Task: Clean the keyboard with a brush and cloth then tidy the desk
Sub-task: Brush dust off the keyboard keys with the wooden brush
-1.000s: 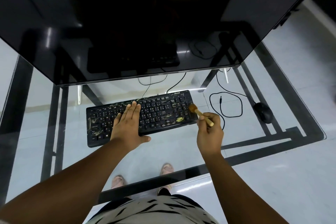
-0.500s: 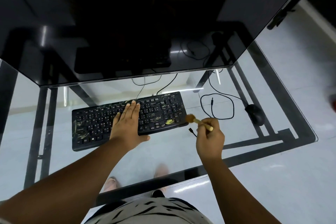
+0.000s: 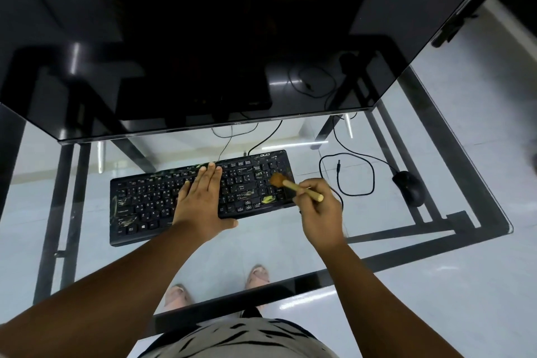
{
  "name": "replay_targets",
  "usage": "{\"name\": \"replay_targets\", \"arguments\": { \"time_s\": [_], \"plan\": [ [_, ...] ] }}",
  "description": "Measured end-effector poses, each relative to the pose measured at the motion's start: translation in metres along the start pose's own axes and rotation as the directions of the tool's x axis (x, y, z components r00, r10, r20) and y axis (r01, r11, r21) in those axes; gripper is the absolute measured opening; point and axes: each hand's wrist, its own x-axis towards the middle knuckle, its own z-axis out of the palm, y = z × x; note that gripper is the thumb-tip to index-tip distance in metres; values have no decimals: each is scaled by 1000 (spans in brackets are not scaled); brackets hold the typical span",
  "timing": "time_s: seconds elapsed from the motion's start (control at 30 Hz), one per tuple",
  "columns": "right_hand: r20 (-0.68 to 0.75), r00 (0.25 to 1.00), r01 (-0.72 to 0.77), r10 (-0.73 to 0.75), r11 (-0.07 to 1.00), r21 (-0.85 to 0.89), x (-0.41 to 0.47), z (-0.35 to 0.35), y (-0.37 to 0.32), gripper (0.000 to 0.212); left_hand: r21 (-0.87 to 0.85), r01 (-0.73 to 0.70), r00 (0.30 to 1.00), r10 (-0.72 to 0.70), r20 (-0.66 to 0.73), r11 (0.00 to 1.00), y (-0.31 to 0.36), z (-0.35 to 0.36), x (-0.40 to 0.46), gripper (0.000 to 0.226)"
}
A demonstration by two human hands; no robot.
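So the black keyboard (image 3: 162, 203) sits on the glass desk (image 3: 290, 241) right below the big dark monitor (image 3: 203, 38), long axis running left to right but skewed a bit, with the right end further from the person than the left. There's yellowish-green gunk smeared on a few keys, mostly near the left edge and down by the right side. The brush (image 3: 293, 185) lies at a slant over the number pad end, bristles pointing up-left onto the keys, wooden handle trailing back down-right. The right hand (image 3: 321, 212) is curled closed around that handle, pinching it in the fingers. The left hand (image 3: 200, 200) is spread flat, fingers straight and together, palm pressed down on the middle of the keyboard. Off to the right there's a looped black cable (image 3: 348, 174) and a black mouse (image 3: 408, 187), well apart from the keyboard
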Motion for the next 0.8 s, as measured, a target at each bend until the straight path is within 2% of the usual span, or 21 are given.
{"name": "replay_targets", "arguments": {
  "time_s": [0.03,0.13,0.23,0.3,0.37,0.43,0.63,0.73,0.8],
  "plan": [
    [-1,1000,10,-10,999,-43,1,2,2,11,-1,1,1000,-1,0,1000,0,0,0,126],
    [-134,991,-3,-10,995,-100,9,5,4,10,12,-2,1000,2,1,1000,-1,0,1,127],
    [-95,995,38,-43,997,-61,14,8,-1,10,1,-2,1000,2,-2,1000,-3,-1,1,128],
    [-71,994,70,-77,993,-98,16,10,-4,11,-10,-4,1000,4,-13,1000,-5,-2,2,130],
    [-141,989,28,-44,993,-116,21,12,-2,9,-15,-4,1000,4,-18,1000,-5,-3,2,130],
    [-160,987,-9,-1,998,-62,24,11,0,8,-28,-4,1000,4,-24,1000,-6,-4,2,127],
    [-97,995,42,-36,997,60,18,20,-8,10,-62,29,996,-34,-82,998,-18,-4,-2,97],
    [33,999,14,-14,1000,5,13,31,-2,14,-96,58,991,-69,-115,994,-29,-6,-7,81],
    [140,989,58,-49,997,-57,6,43,2,26,-109,91,986,-105,-132,990,-42,-8,-12,72]
  ]
}}
